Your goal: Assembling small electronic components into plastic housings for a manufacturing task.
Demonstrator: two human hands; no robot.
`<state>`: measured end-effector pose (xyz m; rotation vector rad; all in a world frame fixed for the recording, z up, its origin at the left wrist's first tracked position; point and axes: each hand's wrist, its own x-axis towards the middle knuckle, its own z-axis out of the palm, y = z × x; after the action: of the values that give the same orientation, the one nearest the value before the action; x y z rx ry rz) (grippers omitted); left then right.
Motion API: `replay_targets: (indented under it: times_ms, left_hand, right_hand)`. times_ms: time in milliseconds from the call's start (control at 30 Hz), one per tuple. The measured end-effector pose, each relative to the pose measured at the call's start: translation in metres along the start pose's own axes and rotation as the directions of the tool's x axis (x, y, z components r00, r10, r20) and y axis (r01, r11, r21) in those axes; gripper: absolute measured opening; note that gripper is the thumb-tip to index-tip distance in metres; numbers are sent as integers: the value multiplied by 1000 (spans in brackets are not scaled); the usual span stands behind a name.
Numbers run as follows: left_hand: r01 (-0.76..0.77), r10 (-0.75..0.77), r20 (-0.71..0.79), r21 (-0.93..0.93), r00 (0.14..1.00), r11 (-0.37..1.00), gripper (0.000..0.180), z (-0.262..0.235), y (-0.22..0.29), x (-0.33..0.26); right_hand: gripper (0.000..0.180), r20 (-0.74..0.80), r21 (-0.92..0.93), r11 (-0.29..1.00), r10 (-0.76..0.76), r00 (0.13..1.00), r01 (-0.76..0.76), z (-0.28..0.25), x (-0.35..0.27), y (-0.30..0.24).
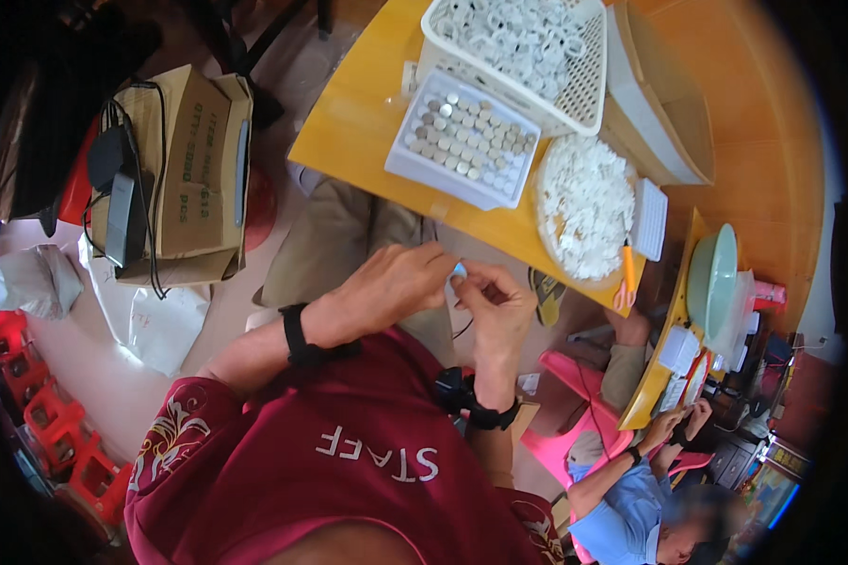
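Observation:
My left hand (396,287) and my right hand (497,297) meet in front of my chest, above my lap. Their fingertips pinch a small light-blue and white piece (459,271) between them. Its exact kind is hidden by the fingers. Just beyond the hands, on the yellow table (344,132), sits a white tray (443,176) with rows of round silvery discs (466,132). Behind it stands a white perforated basket (589,89) heaped with white ring-like plastic parts (513,42).
Right of the tray lies a round heap of small white pieces (584,202), beside an orange-handled tool (628,268) and a white gridded tray (649,218). A cardboard box (193,179) stands left. Lower right, a co-worker in a blue shirt (617,513) sits at another table near a green basin (711,282).

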<state>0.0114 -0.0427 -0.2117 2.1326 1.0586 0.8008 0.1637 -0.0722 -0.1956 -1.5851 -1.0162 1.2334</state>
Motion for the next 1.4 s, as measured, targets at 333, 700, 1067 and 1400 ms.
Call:
replay_targets:
  times_ms: [333,700,1067,1400]
  left_hand:
    - [-54,42,-118,-101,992,993,27,17,-5,6]
    - [379,-472,264,-910,841,167,16,4,32,55]
    - [328,-348,318,-944,882,-29,20,-44,54,87]
    - [234,-218,266,-959,939,-161,48,-115,43,61]
  right_hand:
    - [17,6,183,983,-18,1000,16,-9,5,17]
    - [14,-96,64,968,-235,967,241,-31,20,-22]
    - [15,-25,158,951,-264,964,265,-32,26,-100]
    - [8,-146,-68,964,-265,953,258,-3,28,-162]
